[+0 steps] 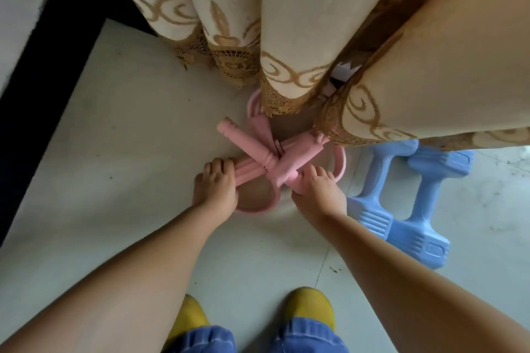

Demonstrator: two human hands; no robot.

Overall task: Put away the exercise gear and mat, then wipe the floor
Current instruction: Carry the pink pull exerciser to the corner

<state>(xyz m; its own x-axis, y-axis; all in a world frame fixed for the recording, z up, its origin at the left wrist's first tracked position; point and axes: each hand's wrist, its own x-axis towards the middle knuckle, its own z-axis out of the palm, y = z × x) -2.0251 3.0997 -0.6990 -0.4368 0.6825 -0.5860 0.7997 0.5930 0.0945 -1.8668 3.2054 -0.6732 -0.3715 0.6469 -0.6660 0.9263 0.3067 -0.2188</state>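
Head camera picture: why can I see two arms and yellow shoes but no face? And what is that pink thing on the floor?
The camera sits on a person's head and looks down, so you see what that person sees: their own arms, blue trouser legs and yellow shoes at the bottom. No robot here, just two bare hands.

The pink thing is a pink pedal resistance puller, exercise gear with foam handle bars crossed over each other and loop-shaped foot pedals. It lies on the pale tiled floor. The left hand rests on one bar, and the right hand wraps around the end of another.

To the right lie two blue dumbbells, side by side. Nobody is touching them. Above hangs a cream curtain with a golden lace hem, which covers part of the pink gear.
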